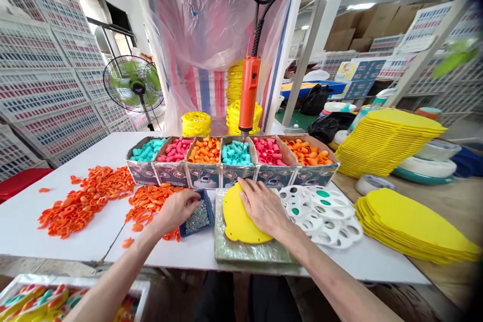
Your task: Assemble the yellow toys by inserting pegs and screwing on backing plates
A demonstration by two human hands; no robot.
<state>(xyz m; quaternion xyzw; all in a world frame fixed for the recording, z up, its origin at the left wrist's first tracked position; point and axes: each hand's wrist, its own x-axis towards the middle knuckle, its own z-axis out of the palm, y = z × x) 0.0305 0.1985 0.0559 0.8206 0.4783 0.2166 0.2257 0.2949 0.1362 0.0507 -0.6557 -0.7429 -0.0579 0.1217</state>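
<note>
A yellow rounded plastic piece [241, 219] lies on a green, film-wrapped pad [230, 254]. My right hand [264, 207] rests on its upper right part with the fingers spread. Over the top of a small blue tray of screws [198, 217], my left hand [181, 207] has its fingertips pinched together; anything between them is too small to make out. Above the worktable hangs an orange electric screwdriver [249, 93], its tip over a box compartment of teal parts [237, 153].
Orange parts [90, 196] are heaped at the left. White perforated pieces [320, 216] lie right of the pad, beside stacked yellow sheets [411, 221]. A row of compartments with pink [269, 152] and orange parts [204, 151] spans the back. A fan [133, 83] stands behind.
</note>
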